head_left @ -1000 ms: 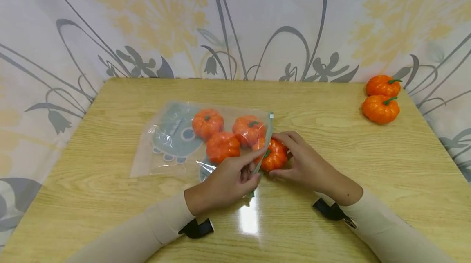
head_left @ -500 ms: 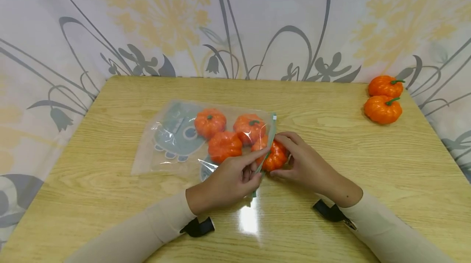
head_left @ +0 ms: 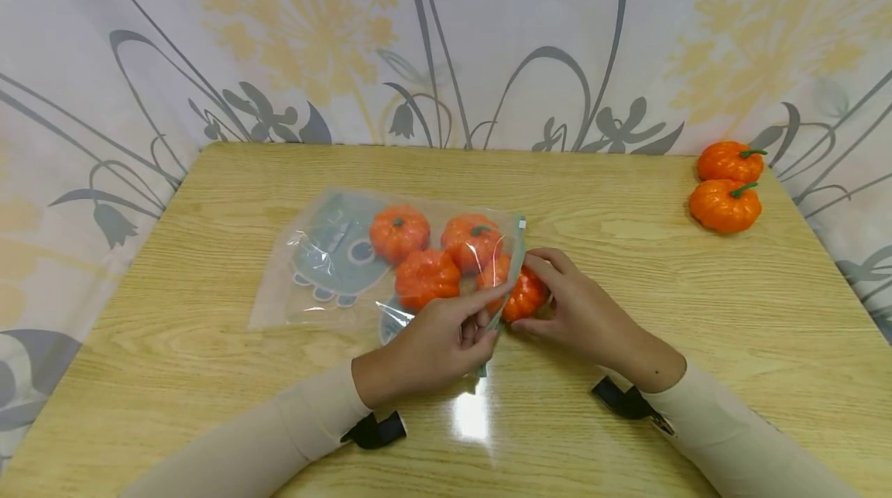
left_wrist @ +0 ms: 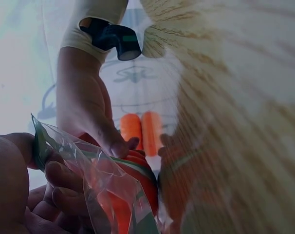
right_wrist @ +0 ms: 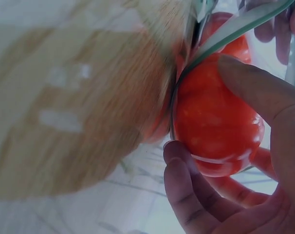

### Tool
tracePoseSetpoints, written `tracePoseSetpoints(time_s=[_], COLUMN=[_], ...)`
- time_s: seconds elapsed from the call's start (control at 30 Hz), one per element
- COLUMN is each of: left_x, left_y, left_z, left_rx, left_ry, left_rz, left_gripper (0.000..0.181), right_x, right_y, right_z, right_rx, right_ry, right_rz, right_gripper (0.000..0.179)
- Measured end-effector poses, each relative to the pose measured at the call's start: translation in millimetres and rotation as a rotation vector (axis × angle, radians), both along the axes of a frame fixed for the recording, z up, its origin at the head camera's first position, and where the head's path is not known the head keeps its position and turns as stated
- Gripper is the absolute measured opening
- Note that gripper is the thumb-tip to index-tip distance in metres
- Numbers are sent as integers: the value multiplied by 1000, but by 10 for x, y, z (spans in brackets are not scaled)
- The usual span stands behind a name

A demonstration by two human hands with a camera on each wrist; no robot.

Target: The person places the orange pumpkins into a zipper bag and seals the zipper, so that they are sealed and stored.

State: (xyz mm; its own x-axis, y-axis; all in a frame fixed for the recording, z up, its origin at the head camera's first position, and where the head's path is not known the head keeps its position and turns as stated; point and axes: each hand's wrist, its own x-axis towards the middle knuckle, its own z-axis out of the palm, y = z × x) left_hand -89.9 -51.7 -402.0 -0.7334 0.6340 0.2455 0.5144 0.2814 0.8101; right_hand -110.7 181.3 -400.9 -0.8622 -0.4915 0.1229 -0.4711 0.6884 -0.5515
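A clear zip bag (head_left: 355, 304) with a blue-green cartoon print lies flat, its green-edged mouth towards the right. My left hand (head_left: 428, 343) pinches the near part of that mouth and lifts the film, as the left wrist view shows. Halfway through the mouth is an orange toy pumpkin (head_left: 528, 298); my right hand (head_left: 588, 308) grips its outer side, thumb and fingers curled round it. In the right wrist view the green edge (right_wrist: 230, 36) crosses over the pumpkin (right_wrist: 215, 117). Further in, three more pumpkins (head_left: 399, 233) show through the film.
Two more orange pumpkins (head_left: 725, 206) with green stems stand at the back right corner of the wooden table (head_left: 613, 196). A patterned cloth (head_left: 474, 41) hangs behind the table's far edge.
My right hand has pushed the pumpkin slightly further into the mouth, and the green edge now covers more of it. The left hand keeps its grip on the bag.
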Motion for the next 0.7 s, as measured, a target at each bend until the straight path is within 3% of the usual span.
tracePoseSetpoints(time_s=[0.2, 0.47, 0.7], left_x=[-2, 1, -8], left_y=[-5, -6, 0], left_z=[-17, -10, -26], left_rx=[1, -20, -20], left_ry=[-2, -12, 9], left_rz=[-15, -13, -18], left_gripper=[56, 55, 55], right_x=[-19, -60, -84], right_y=[-3, 37, 60], right_z=[1, -28, -53], right_rx=[-45, -178, -244], right_ry=[-38, -222, -222], right_rz=[-6, -39, -26], right_gripper=[82, 86, 79])
